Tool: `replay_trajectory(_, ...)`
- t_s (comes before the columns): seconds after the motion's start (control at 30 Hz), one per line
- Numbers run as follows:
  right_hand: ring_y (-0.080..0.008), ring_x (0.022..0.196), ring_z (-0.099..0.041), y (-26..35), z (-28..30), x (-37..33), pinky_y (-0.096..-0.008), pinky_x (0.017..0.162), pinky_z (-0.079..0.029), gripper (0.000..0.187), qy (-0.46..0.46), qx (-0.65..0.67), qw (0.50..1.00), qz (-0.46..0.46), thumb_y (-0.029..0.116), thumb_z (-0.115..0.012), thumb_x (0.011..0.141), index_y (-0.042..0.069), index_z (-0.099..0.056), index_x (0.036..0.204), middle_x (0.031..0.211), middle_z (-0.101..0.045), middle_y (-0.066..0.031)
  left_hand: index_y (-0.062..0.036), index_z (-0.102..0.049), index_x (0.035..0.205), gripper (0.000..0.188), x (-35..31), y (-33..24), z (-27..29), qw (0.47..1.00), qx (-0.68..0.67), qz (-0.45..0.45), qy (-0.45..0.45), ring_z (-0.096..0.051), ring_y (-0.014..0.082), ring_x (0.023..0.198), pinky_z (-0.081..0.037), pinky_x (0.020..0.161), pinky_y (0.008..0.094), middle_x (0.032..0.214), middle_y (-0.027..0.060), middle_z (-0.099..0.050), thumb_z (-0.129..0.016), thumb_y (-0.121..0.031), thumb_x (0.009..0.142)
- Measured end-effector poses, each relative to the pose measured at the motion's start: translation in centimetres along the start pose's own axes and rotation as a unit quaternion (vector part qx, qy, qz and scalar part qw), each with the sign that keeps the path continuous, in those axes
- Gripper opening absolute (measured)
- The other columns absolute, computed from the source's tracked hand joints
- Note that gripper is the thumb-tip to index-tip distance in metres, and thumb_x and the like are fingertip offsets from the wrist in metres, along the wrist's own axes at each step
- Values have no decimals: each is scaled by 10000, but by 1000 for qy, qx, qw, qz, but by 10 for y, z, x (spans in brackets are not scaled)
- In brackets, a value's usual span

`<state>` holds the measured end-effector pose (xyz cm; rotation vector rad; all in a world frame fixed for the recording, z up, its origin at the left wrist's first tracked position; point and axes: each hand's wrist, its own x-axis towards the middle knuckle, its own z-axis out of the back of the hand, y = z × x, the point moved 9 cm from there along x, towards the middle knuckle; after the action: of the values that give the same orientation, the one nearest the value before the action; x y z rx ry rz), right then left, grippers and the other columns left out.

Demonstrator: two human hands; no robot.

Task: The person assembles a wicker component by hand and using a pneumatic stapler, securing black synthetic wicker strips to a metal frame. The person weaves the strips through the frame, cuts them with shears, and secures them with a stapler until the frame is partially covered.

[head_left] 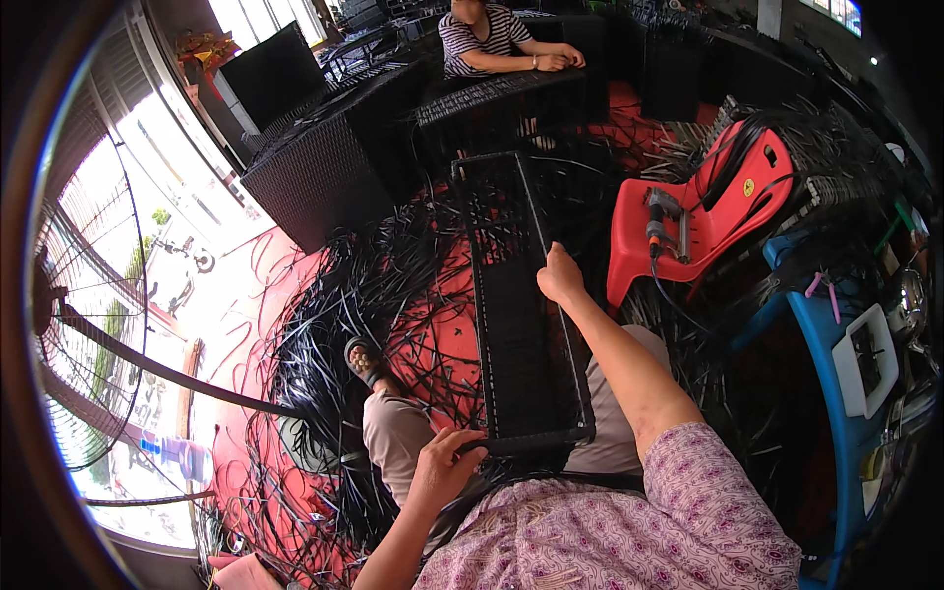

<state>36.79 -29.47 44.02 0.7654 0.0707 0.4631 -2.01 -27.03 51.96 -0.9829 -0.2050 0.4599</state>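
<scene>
A long, narrow black frame (524,354) lies across my lap and stretches away from me. Dark woven strips fill its nearer part, while its far part is partly see-through. My left hand (442,469) grips the near left corner, thumb and fingers closed at the edge. Farther up, my right hand (560,276) is closed round the right side rail. The fingers' undersides are hidden on both hands. Loose black strips (324,334) lie in heaps around my feet.
To the right, a red chair (629,241) carries a nail gun (661,228) with a hose. A blue stool (821,364) holds a white tray (867,362). A large fan (74,324) stands left. Ahead, a person (492,44) leans on a black woven piece (492,98).
</scene>
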Motion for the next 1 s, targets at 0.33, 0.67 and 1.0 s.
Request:
replay_trajectory(0.33,-425,1059,-616,5,2,-2,-474,907,-506,372,-25,18,999,8,34,-488,847,-73,-480,1203,1134,-621,-292,2,-582,825,354,-9,23,21,987,138,25,-77,-579,280,606,-435,585,369,661,138,-569,-691,-330,882)
replay_trajectory(0.67,-432,1035,-626,1,1,1,-479,892,-513,364,-10,9,1000,-5,28,-481,851,-70,-473,1201,1115,-631,-285,-14,-638,807,189,-9,31,17,995,16,93,-31,-390,28,556,-296,486,244,599,-63,-470,-673,-175,900)
replay_trajectory(1.0,-431,1050,-623,2,9,-2,-477,891,-516,410,-8,5,1000,-6,18,-483,844,-74,-470,1244,1129,-632,-290,-24,-642,777,209,-14,45,4,989,-70,126,-38,-422,22,557,-295,482,231,599,-61,-507,-660,-183,912)
